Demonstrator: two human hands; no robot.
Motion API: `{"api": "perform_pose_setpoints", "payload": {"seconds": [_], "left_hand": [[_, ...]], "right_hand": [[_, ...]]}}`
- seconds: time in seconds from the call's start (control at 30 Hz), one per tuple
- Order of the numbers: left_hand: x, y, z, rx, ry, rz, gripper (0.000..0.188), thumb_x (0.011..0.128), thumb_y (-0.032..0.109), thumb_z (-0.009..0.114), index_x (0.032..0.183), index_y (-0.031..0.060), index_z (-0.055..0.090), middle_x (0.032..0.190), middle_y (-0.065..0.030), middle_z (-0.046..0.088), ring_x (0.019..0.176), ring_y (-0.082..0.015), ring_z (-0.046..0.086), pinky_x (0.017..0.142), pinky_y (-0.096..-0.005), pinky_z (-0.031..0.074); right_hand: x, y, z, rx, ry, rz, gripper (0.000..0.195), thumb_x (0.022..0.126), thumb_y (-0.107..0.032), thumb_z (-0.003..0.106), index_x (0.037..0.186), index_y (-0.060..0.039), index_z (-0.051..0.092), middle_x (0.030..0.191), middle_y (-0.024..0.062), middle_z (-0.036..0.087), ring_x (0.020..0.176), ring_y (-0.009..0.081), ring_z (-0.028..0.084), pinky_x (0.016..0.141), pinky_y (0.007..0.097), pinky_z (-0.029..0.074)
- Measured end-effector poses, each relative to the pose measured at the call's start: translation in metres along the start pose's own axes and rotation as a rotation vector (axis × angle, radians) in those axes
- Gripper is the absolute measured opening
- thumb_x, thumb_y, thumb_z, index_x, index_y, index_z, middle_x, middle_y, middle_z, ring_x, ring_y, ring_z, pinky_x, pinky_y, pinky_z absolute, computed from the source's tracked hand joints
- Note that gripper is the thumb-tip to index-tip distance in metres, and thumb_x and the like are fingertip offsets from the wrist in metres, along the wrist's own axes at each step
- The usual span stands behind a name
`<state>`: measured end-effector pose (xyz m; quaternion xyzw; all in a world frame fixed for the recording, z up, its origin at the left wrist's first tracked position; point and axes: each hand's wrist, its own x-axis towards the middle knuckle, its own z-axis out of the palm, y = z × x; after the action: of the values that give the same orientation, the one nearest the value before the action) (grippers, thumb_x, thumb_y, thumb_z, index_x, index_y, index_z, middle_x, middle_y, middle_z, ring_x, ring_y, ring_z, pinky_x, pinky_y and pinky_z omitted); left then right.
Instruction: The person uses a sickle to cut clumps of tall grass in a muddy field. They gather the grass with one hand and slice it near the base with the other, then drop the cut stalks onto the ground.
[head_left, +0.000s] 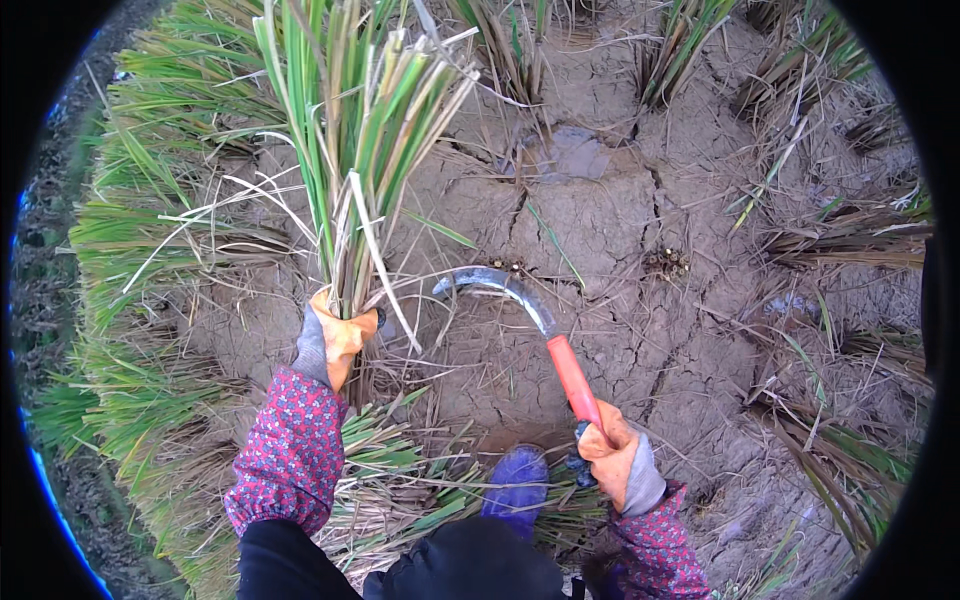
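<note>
My left hand (343, 334), in an orange and grey work glove, grips a thick bundle of green and straw-coloured stalks (367, 157), probably rice. The bundle's cut-looking ends point up and to the right in the picture. In my right hand (611, 454), gloved the same way, is a sickle (570, 375) held by its red handle. Its curved steel blade (517, 292) reaches up and left over the mud, with the tip pointing toward the bundle but apart from it. Patterned sleeve covers show on both forearms.
Cracked wet mud (600, 225) bears scattered straw and a stubble clump (667, 262). Standing stalks (172, 232) line the left; separate clumps (847, 232) stand at right and top. Cut stalks (405, 495) lie beside my purple boot (516, 487). A small puddle (574, 154) lies ahead.
</note>
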<state>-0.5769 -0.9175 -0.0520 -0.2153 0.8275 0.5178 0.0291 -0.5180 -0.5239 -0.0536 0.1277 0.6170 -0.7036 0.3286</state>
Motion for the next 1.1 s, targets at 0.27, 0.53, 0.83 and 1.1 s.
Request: {"api": "perform_pose_setpoints", "payload": {"seconds": [0.27,0.53,0.83,1.1], "left_hand": [[-0.085,0.022,0.096,-0.203,-0.197,-0.36,0.056,0.064,-0.007,0.069,0.117,0.0003,0.053,0.088,-0.0038,0.063,0.067,-0.01,0.056,0.052,-0.0256,0.043],[-0.114,0.061,0.195,0.826,-0.854,0.166,0.056,0.069,0.028,0.071,0.114,0.0022,0.049,0.087,-0.0215,0.065,0.084,-0.0395,0.063,0.074,-0.0471,0.05],[-0.071,0.059,0.131,1.356,-0.469,0.15,0.089,0.061,0.034,0.079,0.129,-0.0052,0.036,0.109,-0.0268,0.059,0.101,-0.0403,0.059,0.087,-0.0435,0.048],[-0.065,0.133,0.152,0.993,-0.821,0.611,0.062,0.069,0.025,0.074,0.115,-0.0104,0.052,0.109,-0.0303,0.058,0.105,-0.0428,0.056,0.089,-0.0431,0.046]], "right_hand": [[-0.064,-0.071,-0.105,-0.186,0.008,0.188,0.055,0.096,-0.042,0.047,0.124,0.0049,0.045,0.071,-0.0058,0.036,0.062,0.0051,0.034,0.055,0.0204,0.029],[-0.213,-0.05,-0.144,-0.177,0.39,0.335,0.027,0.098,-0.021,0.044,0.109,0.0015,0.054,0.066,-0.0057,0.037,0.056,0.0045,0.032,0.05,0.022,0.026],[-0.27,0.067,-0.149,-0.072,0.681,0.282,0.014,0.084,-0.004,0.05,0.095,-0.0024,0.058,0.072,-0.0056,0.044,0.065,0.0059,0.041,0.059,0.0223,0.035],[-0.245,0.088,-0.149,0.302,0.441,0.249,0.046,0.088,-0.025,0.06,0.126,0.0008,0.053,0.077,-0.0075,0.048,0.065,0.0036,0.041,0.055,0.0217,0.036]]}}
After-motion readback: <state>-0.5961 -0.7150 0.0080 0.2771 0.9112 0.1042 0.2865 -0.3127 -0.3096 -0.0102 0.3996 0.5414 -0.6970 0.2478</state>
